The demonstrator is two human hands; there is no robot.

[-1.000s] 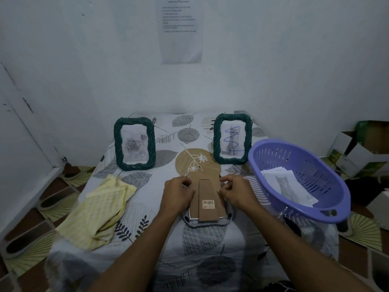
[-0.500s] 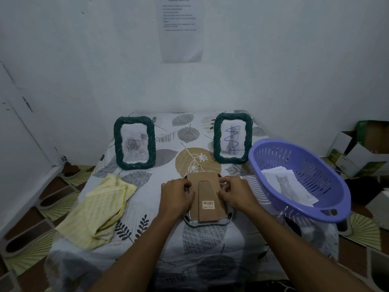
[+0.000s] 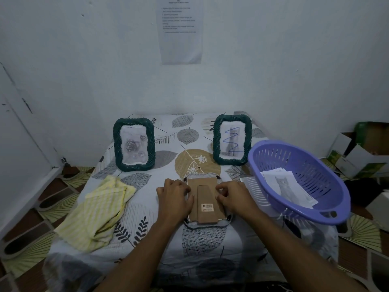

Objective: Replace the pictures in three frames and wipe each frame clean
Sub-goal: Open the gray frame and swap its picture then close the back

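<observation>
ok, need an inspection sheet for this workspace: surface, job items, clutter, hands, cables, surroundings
Surface: table under a leaf-print cloth.
Job's things: face-down frame, cardboard back up, front centre; rose frame and cat frame, the latter scribbled in blue, upright at the back; yellow cloth crumpled on the left; cat prints in the purple basket on the right.
Clutter: cardboard boxes on the floor, right.
Hands: left hand and right hand, fingers curled onto the face-down frame's side edges.
Cables: nothing seen.
Surroundings: white walls, printed sheet taped up, patterned floor tiles.
</observation>
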